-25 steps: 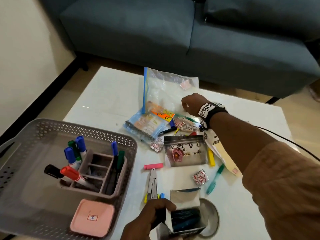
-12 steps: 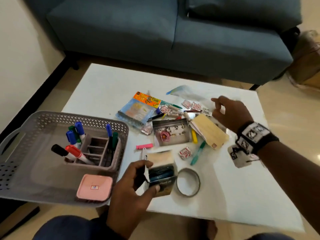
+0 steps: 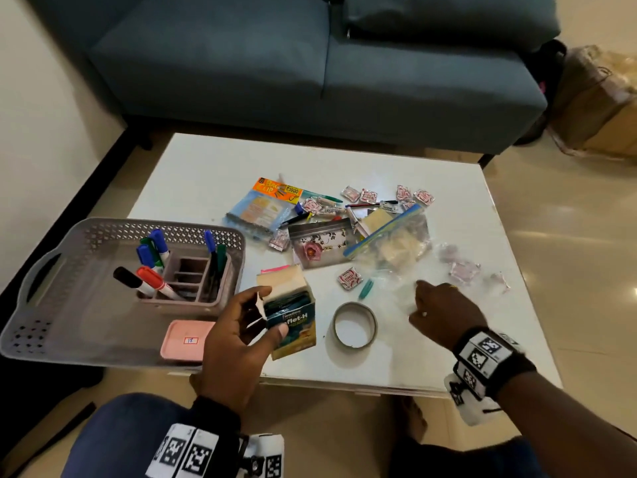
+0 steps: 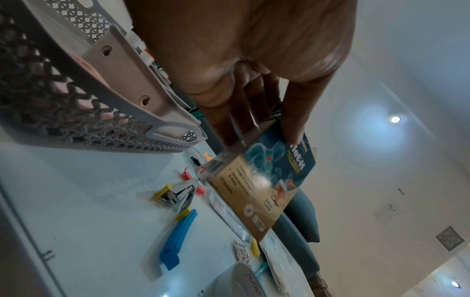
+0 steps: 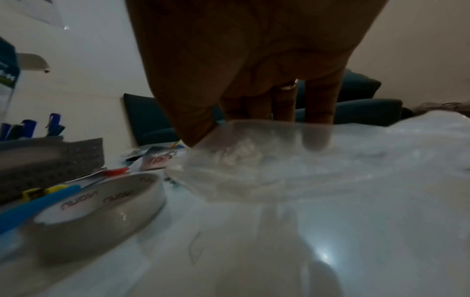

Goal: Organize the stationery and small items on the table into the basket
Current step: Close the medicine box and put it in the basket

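My left hand (image 3: 241, 326) grips a small teal-and-tan carton (image 3: 293, 319) with its top flap open, just right of the grey basket (image 3: 120, 229). The left wrist view shows the carton (image 4: 267, 180) lifted off the table, thumb on its printed face. My right hand (image 3: 441, 312) pinches the edge of a clear zip bag (image 3: 389, 250) with a blue seal strip, which lies over a tan pad. In the right wrist view the bag (image 5: 254, 160) sits between thumb and fingers. Loose wrapped sweets (image 3: 462, 270) lie beside it.
The basket holds a pen organizer (image 3: 193, 281) with markers and a pink box (image 3: 186, 339). A tape roll (image 3: 355, 304) lies between my hands. A staple remover (image 4: 182, 193) and blue clip (image 4: 178, 237) lie under the carton. Pens, packets and sweets clutter the table's middle; a sofa stands behind.
My right hand has pulled the clear bag from the far side toward the near right, and sweets now lie beside it. The left hand keeps its hold on the carton, now beside the basket.
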{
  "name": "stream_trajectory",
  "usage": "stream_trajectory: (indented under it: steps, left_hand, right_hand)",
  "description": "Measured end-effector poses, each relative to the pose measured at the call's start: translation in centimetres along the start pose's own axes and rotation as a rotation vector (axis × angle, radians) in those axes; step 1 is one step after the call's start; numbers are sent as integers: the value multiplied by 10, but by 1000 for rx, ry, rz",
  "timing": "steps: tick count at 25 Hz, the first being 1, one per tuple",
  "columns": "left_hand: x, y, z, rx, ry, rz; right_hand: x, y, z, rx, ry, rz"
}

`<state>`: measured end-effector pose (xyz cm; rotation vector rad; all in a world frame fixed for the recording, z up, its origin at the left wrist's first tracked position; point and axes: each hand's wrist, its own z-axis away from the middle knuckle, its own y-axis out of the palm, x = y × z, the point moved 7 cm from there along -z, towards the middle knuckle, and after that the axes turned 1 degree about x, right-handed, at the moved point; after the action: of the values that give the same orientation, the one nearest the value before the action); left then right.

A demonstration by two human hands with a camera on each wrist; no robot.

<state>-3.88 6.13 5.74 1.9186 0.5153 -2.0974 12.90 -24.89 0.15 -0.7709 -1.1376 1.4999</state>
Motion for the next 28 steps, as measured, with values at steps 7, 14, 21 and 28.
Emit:
stream_trajectory:
  steps: [7, 14, 21, 28]
  left_hand:
    - [0, -1, -2, 10, 53, 12]
    - [7, -1, -5, 22, 59, 23]
    - [10, -3, -7, 27, 65, 33]
    - [21, 18, 7, 130, -2, -38]
  right_hand:
    - [49, -1, 24, -82, -131, -19]
    - [73, 31, 1, 36, -103, -14]
    - [65, 19, 1, -30, -44, -126]
    - [-20, -2, -8, -117, 253, -417]
